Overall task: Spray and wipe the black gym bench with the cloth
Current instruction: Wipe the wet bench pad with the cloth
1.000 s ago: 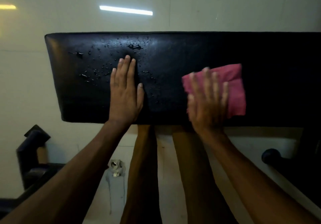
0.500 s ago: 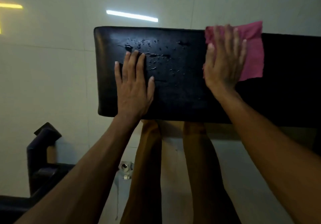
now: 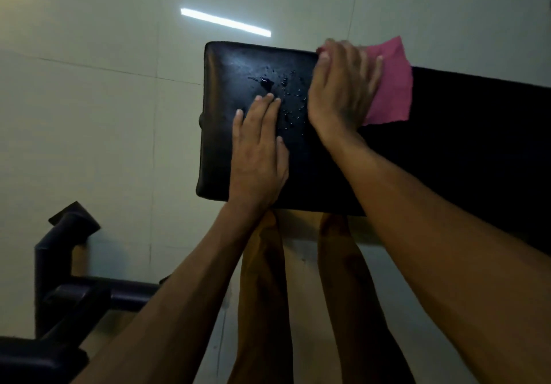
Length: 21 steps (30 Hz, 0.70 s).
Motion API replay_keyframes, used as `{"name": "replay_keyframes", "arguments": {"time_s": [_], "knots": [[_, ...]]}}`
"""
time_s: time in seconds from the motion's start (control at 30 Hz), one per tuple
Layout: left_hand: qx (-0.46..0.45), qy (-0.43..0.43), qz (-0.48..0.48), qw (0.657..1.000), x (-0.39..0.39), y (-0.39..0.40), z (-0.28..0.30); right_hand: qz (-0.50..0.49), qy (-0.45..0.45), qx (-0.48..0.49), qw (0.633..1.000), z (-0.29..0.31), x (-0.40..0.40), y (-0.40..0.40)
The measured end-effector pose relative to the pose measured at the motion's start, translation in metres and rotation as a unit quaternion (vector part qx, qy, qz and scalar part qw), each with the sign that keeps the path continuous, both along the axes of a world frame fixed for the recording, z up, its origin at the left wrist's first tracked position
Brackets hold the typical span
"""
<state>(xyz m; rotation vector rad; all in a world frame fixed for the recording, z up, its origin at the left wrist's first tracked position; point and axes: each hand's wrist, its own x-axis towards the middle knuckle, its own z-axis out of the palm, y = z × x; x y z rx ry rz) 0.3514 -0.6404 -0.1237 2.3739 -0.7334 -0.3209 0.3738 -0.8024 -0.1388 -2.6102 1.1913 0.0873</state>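
One black gym bench [image 3: 447, 151] fills the right half, its pad beaded with droplets [image 3: 286, 94] near the far left corner. Two hands rest on it: the left hand [image 3: 258, 157] lies flat, fingers open (holding nothing), and the right hand [image 3: 343, 85] presses one pink cloth [image 3: 392, 91] against the far edge.
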Motion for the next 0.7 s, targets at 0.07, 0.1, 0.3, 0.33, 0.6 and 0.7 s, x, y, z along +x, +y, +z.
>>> {"name": "replay_keyframes", "arguments": {"time_s": [0.07, 0.1, 0.3, 0.33, 0.6, 0.7], "knots": [[-0.073, 0.044, 0.056, 0.995, 0.005, 0.008, 0.008, 0.087, 0.003, 0.033, 0.996, 0.003, 0.004, 0.028], [-0.093, 0.053, 0.09, 0.99, 0.009, 0.012, 0.014, 0.123, 0.006, 0.052, 0.991, 0.005, 0.003, 0.037], [-0.066, -0.008, 0.119, 0.991, 0.035, 0.012, 0.044, 0.117, -0.173, 0.217, 0.954, 0.041, -0.026, 0.007], [-0.052, -0.019, 0.089, 0.995, 0.037, 0.002, 0.045, 0.082, -0.196, 0.186, 0.959, 0.045, -0.038, -0.005], [0.181, -0.099, -0.241, 0.948, 0.059, -0.102, -0.006, 0.1, 0.068, 0.004, 0.993, 0.01, -0.141, -0.065], [0.189, -0.129, -0.225, 0.947, 0.067, -0.092, -0.021, 0.106, 0.061, -0.016, 0.992, 0.005, -0.139, -0.062]]}}
